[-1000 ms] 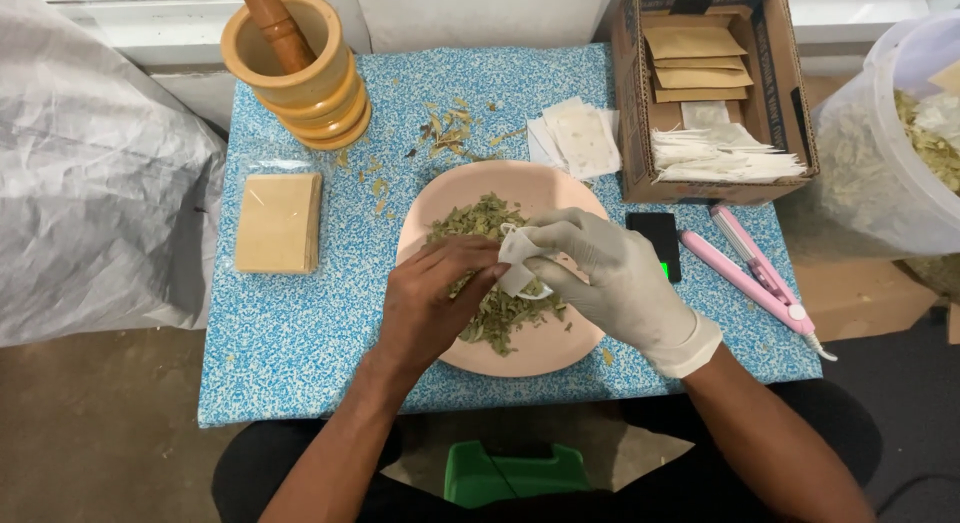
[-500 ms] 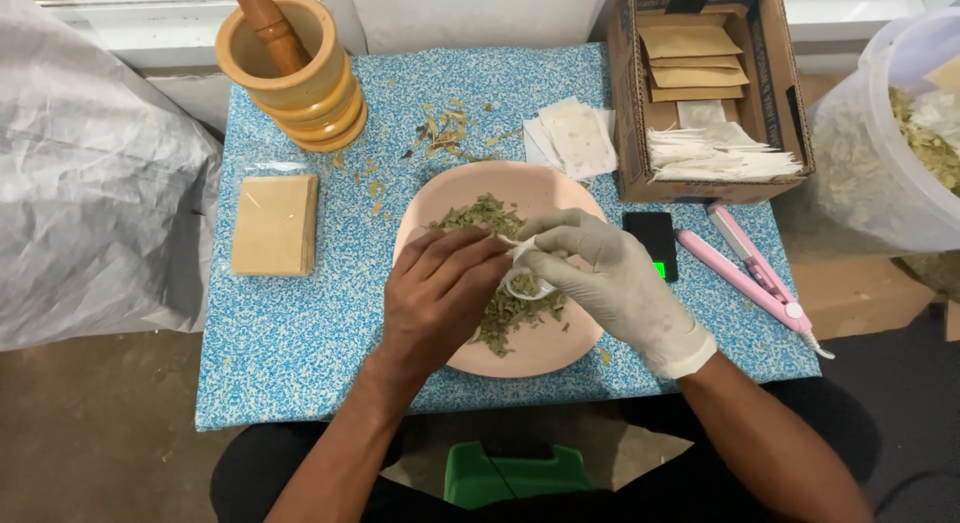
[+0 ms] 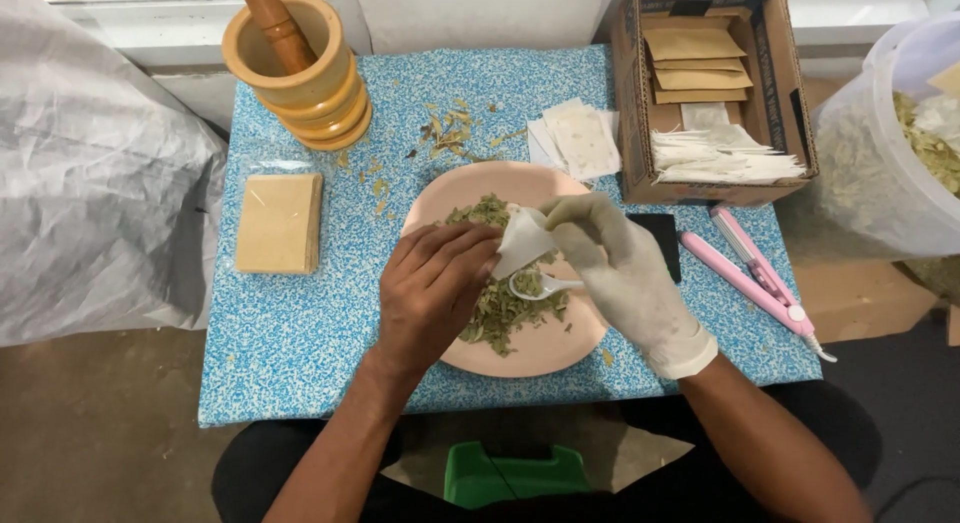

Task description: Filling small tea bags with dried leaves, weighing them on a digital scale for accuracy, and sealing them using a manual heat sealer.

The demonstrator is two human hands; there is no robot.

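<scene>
over the round pink plate of dried green leaves, the bare left hand and the gloved right hand pinch a small white paper sachet, mouth apparently held open for filling. a small white spoon lies on the leaves beneath, on the blue speckled worktop.

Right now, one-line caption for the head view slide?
Bare left hand and gloved right hand hold a small white sachet over a pink plate of dried leaves.
</scene>
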